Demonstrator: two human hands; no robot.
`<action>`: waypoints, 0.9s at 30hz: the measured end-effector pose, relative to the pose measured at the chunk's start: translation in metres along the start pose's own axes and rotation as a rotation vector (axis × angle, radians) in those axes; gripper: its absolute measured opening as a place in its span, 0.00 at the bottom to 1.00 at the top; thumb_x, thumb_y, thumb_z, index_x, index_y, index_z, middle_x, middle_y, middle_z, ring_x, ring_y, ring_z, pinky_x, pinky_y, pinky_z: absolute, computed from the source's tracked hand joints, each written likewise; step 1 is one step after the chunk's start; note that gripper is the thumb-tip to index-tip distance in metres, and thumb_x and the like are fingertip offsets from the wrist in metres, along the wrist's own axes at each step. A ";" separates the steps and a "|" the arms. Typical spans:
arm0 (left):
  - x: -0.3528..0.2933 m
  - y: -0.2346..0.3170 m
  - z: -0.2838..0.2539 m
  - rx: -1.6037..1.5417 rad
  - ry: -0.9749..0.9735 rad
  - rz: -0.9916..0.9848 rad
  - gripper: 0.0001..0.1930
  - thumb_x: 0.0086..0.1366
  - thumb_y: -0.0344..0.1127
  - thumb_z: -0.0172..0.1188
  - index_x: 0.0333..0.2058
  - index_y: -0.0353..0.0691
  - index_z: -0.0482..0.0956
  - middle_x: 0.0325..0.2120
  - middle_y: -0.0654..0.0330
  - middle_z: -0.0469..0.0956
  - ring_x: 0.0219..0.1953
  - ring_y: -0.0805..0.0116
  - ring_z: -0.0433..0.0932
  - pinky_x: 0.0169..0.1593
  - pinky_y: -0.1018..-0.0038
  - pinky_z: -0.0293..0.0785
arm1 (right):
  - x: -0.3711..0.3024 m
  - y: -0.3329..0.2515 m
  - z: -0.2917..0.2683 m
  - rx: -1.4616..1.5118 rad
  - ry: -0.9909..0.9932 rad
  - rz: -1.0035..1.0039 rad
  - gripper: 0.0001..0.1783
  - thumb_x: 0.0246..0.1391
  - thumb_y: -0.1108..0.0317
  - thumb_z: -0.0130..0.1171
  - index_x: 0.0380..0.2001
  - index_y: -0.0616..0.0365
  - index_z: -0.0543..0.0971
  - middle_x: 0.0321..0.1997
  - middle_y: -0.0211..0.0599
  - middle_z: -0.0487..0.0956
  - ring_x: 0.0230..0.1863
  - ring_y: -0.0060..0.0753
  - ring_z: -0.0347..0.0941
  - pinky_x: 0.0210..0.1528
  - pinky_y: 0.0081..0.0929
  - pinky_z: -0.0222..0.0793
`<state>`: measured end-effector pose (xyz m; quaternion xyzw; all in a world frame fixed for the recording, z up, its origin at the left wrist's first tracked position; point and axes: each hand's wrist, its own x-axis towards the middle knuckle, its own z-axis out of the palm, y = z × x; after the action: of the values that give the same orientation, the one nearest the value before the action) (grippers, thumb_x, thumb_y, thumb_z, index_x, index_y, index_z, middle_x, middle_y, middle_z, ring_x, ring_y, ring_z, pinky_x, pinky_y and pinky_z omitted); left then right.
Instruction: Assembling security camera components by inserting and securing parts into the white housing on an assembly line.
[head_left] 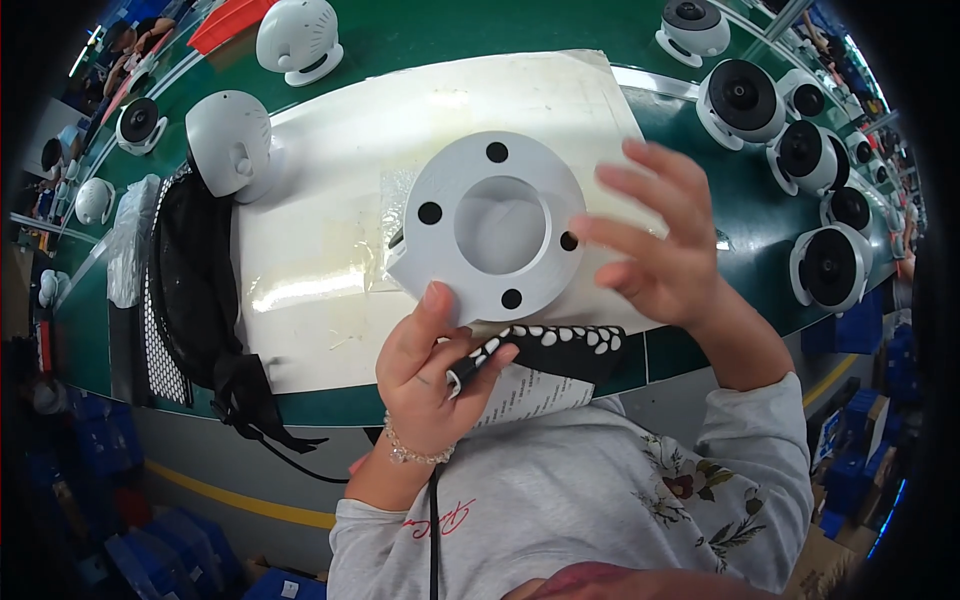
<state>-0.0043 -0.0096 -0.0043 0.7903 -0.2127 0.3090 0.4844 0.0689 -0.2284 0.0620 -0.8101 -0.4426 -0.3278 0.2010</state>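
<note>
A white ring-shaped base [430, 260] with a large round hole and several black round pads faces up over the white board. My left hand [415, 365] is closed at its lower left, the thumb lying against the ring's edge. In its fingers is a black sticker sheet [565, 350] with white oval gaps and a pale printed backing, partly curled. To the ring's right, my right hand [665, 240] is open, its spread fingers blurred. One fingertip is close to the right-hand black pad [570, 241]; whether it touches cannot be told.
The white board [330, 330] lies on a green table [400, 38]. White fans [235, 145] stand at the left and back; several with black fronts [740, 100] crowd the right. A black bag [190, 270] lies left, beside clear plastic packaging [132, 240]. A red bin [228, 22] sits behind.
</note>
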 end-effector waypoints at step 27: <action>-0.003 0.003 -0.021 -0.027 -0.310 -0.058 0.14 0.31 0.30 0.69 0.23 0.41 0.78 0.47 0.60 0.68 0.31 0.64 0.73 0.27 0.78 0.72 | 0.015 0.252 0.120 -0.253 -0.287 0.630 0.19 0.52 0.55 0.47 0.43 0.52 0.72 0.49 0.37 0.70 0.51 0.40 0.64 0.50 0.28 0.60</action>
<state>-0.0144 0.0083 0.0025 0.8277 -0.2659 0.1662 0.4654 0.3311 -0.2782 -0.0210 -0.9628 -0.1513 -0.1851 0.1262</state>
